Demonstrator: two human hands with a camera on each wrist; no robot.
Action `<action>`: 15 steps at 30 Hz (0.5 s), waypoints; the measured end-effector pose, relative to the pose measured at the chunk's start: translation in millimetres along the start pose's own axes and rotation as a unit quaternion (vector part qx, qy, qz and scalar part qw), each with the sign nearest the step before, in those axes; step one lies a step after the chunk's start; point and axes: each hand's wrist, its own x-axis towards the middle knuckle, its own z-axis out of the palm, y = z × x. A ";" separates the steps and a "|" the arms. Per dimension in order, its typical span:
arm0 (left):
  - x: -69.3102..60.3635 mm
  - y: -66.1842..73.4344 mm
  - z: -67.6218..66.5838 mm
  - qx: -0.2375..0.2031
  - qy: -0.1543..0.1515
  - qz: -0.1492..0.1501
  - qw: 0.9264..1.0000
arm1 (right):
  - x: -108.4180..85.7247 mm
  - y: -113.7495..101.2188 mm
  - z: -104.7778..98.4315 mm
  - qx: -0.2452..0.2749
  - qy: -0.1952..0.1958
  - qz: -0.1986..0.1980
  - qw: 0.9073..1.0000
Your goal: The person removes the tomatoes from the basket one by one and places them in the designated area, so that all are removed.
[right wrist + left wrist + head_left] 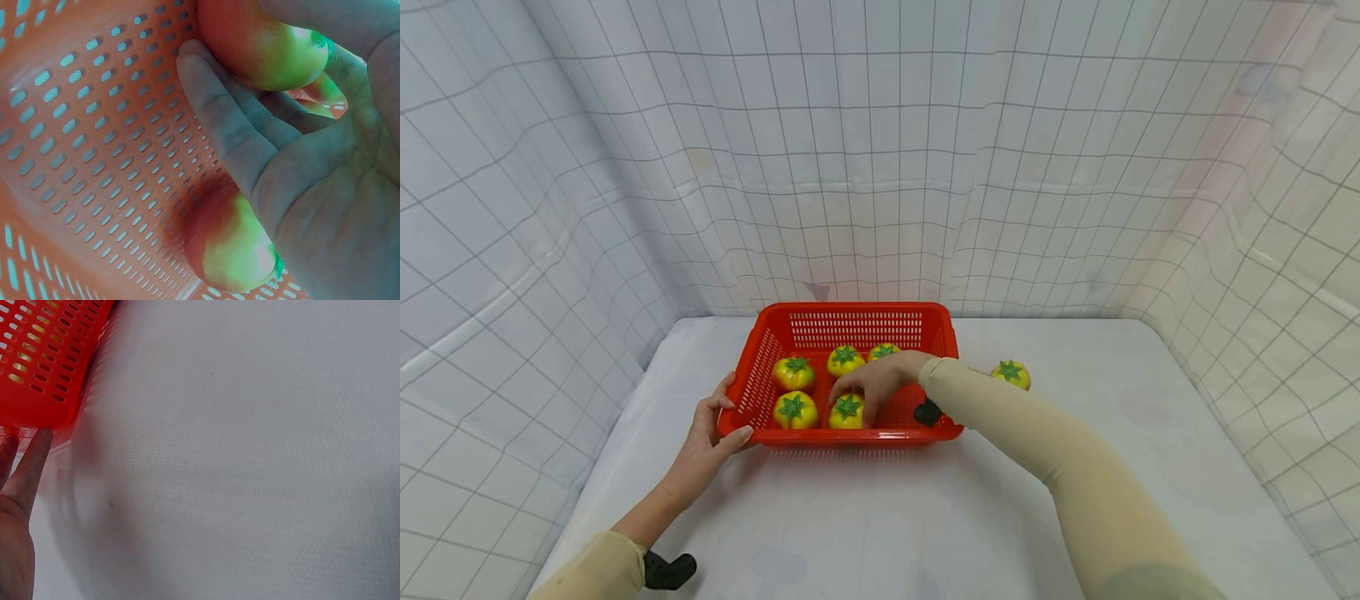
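Note:
A red plastic basket (856,435) with slotted walls stands on the table and holds several yellow-and-red tomatoes with green star-shaped tops. My left hand (703,446) grips its front left corner, thumb on the front rim and fingers on the left side. Inside the basket, near the front, my right hand (883,385) has its thumb and fingers round a tomato (846,410). Seen from the right wrist, that held tomato (262,47) sits between thumb and fingers, and another tomato (231,244) lies below the hand on the slotted floor.
Left of the held one are two tomatoes, a rear one (793,373) and a front one (795,410). Two more, one (846,359) and a partly hidden one (883,350), lie behind. A single tomato (1011,374) rests on the white table (1075,367) right of the basket. Gridded white cloth (880,167) surrounds the table.

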 end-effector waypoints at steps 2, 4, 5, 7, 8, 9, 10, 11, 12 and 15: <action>0.3 -0.5 -0.3 0.000 0.000 -0.001 1.000 | 0.3 1.5 -0.3 0.004 0.001 -0.002 1.000; 0.6 -0.9 -0.5 -0.001 0.000 -0.001 1.000 | 0.1 2.5 -0.6 0.009 0.002 -0.001 1.000; 0.7 -1.0 -0.4 -0.001 0.000 0.000 1.000 | -0.3 2.8 -1.0 0.011 0.003 -0.002 1.000; 0.8 -0.7 -0.3 -0.002 -0.001 0.004 1.000 | -2.0 3.1 -1.9 0.009 0.007 -0.002 1.000; 0.9 -0.6 -0.2 -0.003 -0.002 0.005 1.000 | -3.3 2.7 -2.3 0.008 0.008 -0.002 1.000; 0.9 -0.4 -0.2 -0.002 -0.002 0.006 1.000 | -4.6 2.5 -2.7 0.007 0.010 -0.002 1.000; 0.8 -0.2 0.0 -0.002 -0.002 0.007 1.000 | -6.0 2.2 -3.2 0.003 0.012 -0.003 1.000; 0.7 -0.1 0.1 -0.002 -0.002 0.007 1.000 | -7.4 2.1 -3.6 0.001 0.014 -0.003 1.000; 0.7 -0.1 0.2 -0.001 -0.002 0.007 1.000 | -8.6 2.2 -3.9 -0.001 0.016 -0.003 1.000; 0.7 -0.4 0.3 -0.002 -0.002 0.006 1.000 | -11.4 3.0 -4.9 -0.009 0.022 0.000 1.000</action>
